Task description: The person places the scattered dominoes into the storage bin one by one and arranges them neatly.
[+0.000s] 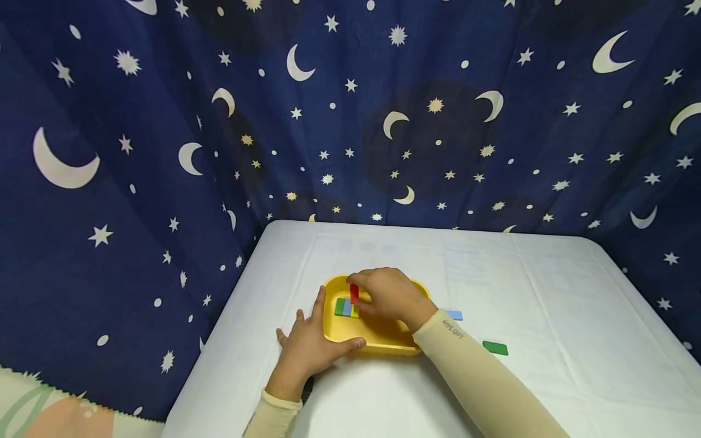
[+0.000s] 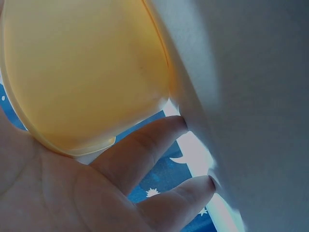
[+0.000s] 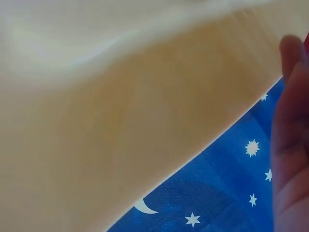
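Observation:
A yellow tray (image 1: 383,349) stands on the table with a short row of flat blocks inside: a green block (image 1: 339,306), a light blue block (image 1: 347,308) and a yellow block (image 1: 355,311). Over the tray, my right hand (image 1: 391,295) pinches a red block (image 1: 354,294) upright between thumb and fingers, just above the yellow block. At the tray's near left corner my left hand (image 1: 312,347) rests with spread, straight fingers, its thumb along the front rim. In the left wrist view, two fingers (image 2: 145,150) reach past the tray wall (image 2: 87,72) toward the table.
To the right of the tray lie a light blue block (image 1: 454,315), partly behind the right arm, and a green block (image 1: 495,348). A white cloth covers the table (image 1: 575,316). A dark blue curtain (image 1: 350,121) with moons and stars hangs behind it.

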`<action>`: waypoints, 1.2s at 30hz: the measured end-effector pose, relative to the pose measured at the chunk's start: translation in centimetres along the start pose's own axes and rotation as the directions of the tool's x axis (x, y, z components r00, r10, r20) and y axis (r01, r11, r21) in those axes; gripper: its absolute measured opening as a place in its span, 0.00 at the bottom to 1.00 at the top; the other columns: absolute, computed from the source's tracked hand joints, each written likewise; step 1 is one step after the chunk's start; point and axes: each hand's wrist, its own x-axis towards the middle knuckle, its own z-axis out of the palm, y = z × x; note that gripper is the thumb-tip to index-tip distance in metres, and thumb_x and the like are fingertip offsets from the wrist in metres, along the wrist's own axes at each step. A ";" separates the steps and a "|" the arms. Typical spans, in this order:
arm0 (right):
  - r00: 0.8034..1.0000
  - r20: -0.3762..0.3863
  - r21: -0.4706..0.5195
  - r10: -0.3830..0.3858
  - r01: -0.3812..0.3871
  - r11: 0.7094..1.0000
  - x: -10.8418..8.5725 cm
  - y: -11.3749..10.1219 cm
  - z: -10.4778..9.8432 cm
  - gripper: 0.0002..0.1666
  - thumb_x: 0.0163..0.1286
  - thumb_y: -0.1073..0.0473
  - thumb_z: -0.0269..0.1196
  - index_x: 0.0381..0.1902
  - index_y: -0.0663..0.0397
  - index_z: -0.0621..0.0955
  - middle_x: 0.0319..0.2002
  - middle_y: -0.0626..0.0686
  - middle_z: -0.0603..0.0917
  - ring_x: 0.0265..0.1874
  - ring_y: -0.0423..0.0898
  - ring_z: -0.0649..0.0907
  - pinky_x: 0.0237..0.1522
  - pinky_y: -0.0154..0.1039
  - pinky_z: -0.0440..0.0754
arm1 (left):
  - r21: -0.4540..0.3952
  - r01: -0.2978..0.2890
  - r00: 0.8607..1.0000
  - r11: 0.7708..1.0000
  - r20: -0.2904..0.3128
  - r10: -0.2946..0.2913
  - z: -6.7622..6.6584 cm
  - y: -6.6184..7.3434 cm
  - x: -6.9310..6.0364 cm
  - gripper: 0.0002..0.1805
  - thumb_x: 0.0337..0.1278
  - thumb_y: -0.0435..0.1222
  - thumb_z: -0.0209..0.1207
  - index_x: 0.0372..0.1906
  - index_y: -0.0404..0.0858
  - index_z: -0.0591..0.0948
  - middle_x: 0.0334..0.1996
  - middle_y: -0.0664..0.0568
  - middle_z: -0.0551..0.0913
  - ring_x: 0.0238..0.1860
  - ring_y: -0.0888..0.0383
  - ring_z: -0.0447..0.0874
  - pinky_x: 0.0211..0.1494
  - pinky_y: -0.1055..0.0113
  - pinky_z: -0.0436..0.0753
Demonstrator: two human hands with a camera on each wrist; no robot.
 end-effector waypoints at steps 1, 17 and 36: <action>1.000 0.013 0.009 -0.001 0.000 1.000 0.0 -0.1 0.1 0.22 0.64 0.51 0.74 0.55 0.45 0.85 0.38 0.41 0.88 0.29 0.40 0.79 0.41 0.41 0.84 | 0.001 -0.001 1.000 1.000 0.000 0.001 0.0 0.0 0.0 0.80 0.27 0.87 0.61 0.88 0.58 0.43 0.71 0.46 0.78 0.76 0.28 0.63 0.62 0.11 0.45; 0.964 0.225 -0.053 0.143 -0.135 0.989 -0.5 0.3 0.9 0.24 0.55 0.51 0.79 0.51 0.42 0.87 0.23 0.38 0.77 0.25 0.42 0.77 0.31 0.40 0.78 | -0.006 0.004 1.000 1.000 0.005 -0.004 0.0 0.1 0.1 0.79 0.27 0.86 0.63 0.87 0.60 0.41 0.71 0.47 0.78 0.77 0.28 0.62 0.63 0.11 0.45; 0.960 0.240 0.024 0.145 -0.155 0.988 -0.5 0.1 0.9 0.29 0.56 0.49 0.82 0.55 0.46 0.86 0.27 0.40 0.81 0.28 0.42 0.79 0.36 0.40 0.80 | 0.006 0.004 1.000 1.000 0.009 -0.004 0.2 -0.1 0.1 0.80 0.26 0.88 0.61 0.87 0.60 0.41 0.71 0.47 0.78 0.76 0.28 0.63 0.61 0.10 0.46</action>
